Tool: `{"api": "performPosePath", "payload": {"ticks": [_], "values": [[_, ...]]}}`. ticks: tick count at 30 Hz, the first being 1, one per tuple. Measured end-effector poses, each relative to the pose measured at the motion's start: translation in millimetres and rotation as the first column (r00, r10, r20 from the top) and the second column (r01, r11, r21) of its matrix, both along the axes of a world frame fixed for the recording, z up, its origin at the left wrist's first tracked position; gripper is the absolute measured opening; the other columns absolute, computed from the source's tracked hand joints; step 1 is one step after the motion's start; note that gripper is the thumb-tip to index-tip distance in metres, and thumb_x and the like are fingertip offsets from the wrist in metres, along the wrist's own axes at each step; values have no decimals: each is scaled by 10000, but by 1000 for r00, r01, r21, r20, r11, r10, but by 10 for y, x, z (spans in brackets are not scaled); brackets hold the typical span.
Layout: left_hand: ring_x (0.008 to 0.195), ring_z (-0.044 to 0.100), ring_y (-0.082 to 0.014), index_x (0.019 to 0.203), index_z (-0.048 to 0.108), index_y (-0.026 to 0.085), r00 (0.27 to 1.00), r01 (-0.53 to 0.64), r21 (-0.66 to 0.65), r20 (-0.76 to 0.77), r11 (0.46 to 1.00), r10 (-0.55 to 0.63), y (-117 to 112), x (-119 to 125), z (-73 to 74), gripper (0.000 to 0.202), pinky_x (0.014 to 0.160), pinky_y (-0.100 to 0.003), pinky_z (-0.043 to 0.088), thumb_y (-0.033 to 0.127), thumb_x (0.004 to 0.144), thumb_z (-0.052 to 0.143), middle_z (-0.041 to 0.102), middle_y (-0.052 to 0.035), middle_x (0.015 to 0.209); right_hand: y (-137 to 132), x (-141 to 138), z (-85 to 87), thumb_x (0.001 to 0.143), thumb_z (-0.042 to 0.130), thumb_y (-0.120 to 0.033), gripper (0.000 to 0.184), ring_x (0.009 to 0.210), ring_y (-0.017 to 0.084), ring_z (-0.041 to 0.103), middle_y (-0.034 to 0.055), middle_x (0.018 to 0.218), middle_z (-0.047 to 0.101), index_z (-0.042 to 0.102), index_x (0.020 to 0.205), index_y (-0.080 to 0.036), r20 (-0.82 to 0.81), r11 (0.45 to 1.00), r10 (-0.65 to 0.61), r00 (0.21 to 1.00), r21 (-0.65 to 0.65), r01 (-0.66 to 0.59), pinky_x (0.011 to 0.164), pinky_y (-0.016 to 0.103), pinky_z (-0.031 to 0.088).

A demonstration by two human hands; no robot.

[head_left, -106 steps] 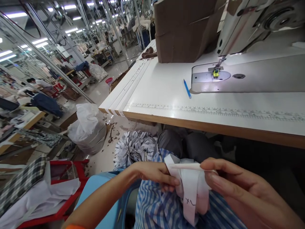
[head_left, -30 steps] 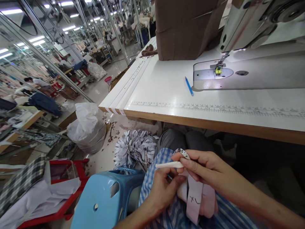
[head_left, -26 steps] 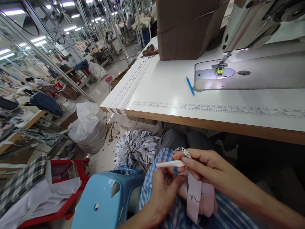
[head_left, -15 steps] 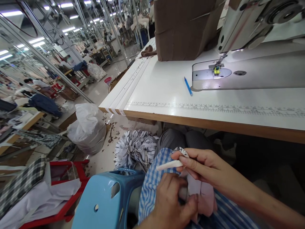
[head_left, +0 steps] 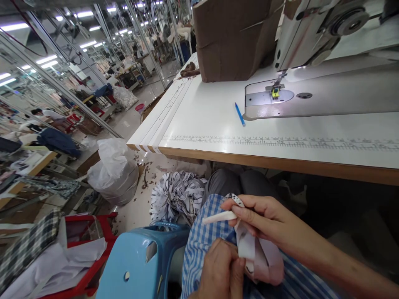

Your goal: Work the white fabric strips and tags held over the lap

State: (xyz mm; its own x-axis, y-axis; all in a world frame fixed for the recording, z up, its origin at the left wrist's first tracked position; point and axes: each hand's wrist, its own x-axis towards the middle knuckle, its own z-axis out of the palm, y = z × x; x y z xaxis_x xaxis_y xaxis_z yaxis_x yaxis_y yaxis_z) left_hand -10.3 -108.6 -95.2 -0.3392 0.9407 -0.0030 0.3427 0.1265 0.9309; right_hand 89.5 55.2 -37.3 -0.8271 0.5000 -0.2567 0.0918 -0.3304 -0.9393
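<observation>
My right hand (head_left: 268,216) pinches a narrow fabric strip (head_left: 220,217) above my lap. Its white, pointed end sticks out to the left, and a black-and-white patterned part (head_left: 235,199) loops over the fingertips. Below that hand hangs a loose bundle of pale grey and pink cloth (head_left: 264,261). Close by on the left, my left hand (head_left: 220,265) is closed, thumb against curled fingers, at the cloth's edge. Its grip is partly hidden, and I cannot make out exactly what lies inside. Blue-and-white checked fabric (head_left: 199,241) covers my lap under both hands.
Ahead stands a white sewing table (head_left: 199,120) with a printed ruler, a blue pen (head_left: 240,114), a sewing machine (head_left: 299,37) and a brown box (head_left: 233,41). To my left are a blue stool (head_left: 134,265), a heap of fabric strips (head_left: 177,195) and a white sack (head_left: 114,170).
My left hand has drawn its fingers and thumb together and shifted slightly down and left. More of the hanging cloth shows between the hands. My right hand keeps its pinch.
</observation>
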Motion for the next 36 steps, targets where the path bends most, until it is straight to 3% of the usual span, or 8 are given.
{"api": "performPosePath", "payload": {"ticks": [6,11,14,19,23,27,32,36], "values": [[631,444,-128,819,463,211,886,-41,-142,453,989,102,260,13,-123,505,603,-255,385,707,825,564,466,21,710,12,36,-2,801,665,-706,613,568,105,452,9,664,565,701,1002,-127,9,1000,-1,1000,-13,1,523,213,377],[718,526,-141,923,508,190,768,-8,-188,627,982,126,467,-58,-146,647,653,-256,426,700,623,770,566,-19,829,39,53,52,811,669,-686,566,731,174,597,56,809,658,699,991,-151,-14,1000,-9,1000,-20,9,659,260,487],[727,553,-167,971,612,178,773,36,-201,626,979,101,473,-68,-77,623,641,-276,454,746,720,659,633,-55,861,40,71,25,814,661,-700,587,689,166,563,35,726,608,704,1012,-149,7,1000,-26,1000,3,26,639,258,468],[903,580,-234,953,702,194,843,60,-157,537,986,34,457,-73,6,654,859,-358,477,796,792,502,682,-73,924,28,76,-42,823,649,-705,602,594,126,439,-12,620,472,717,1037,-147,19,999,-38,999,39,37,560,232,391],[795,538,-205,949,700,161,859,115,-126,510,985,-35,460,-63,-75,673,744,-322,462,789,790,519,638,-57,817,36,42,-57,833,638,-698,597,676,153,509,35,743,574,712,1063,-152,14,1000,-7,1000,27,7,619,249,438],[656,449,-148,841,692,134,856,114,-140,517,984,-26,485,-63,-153,681,654,-284,410,770,846,451,563,-15,674,27,5,-62,854,635,-668,559,604,124,411,-25,603,426,714,1034,-145,12,998,0,1000,56,-1,551,221,339],[770,561,-196,861,704,150,860,191,-107,498,976,-114,508,-128,-128,614,770,-330,479,739,820,538,658,-57,795,-11,-8,-31,862,610,-665,574,578,119,374,-28,595,409,704,1037,-127,23,998,26,999,56,-28,535,233,306],[980,602,-253,997,658,174,901,67,-149,433,987,5,524,-77,-193,543,921,-394,484,675,893,477,686,-106,1022,-30,-21,-19,851,612,-665,569,584,112,352,-6,647,453,706,1017,-129,42,997,36,998,60,-38,521,222,294]]}}
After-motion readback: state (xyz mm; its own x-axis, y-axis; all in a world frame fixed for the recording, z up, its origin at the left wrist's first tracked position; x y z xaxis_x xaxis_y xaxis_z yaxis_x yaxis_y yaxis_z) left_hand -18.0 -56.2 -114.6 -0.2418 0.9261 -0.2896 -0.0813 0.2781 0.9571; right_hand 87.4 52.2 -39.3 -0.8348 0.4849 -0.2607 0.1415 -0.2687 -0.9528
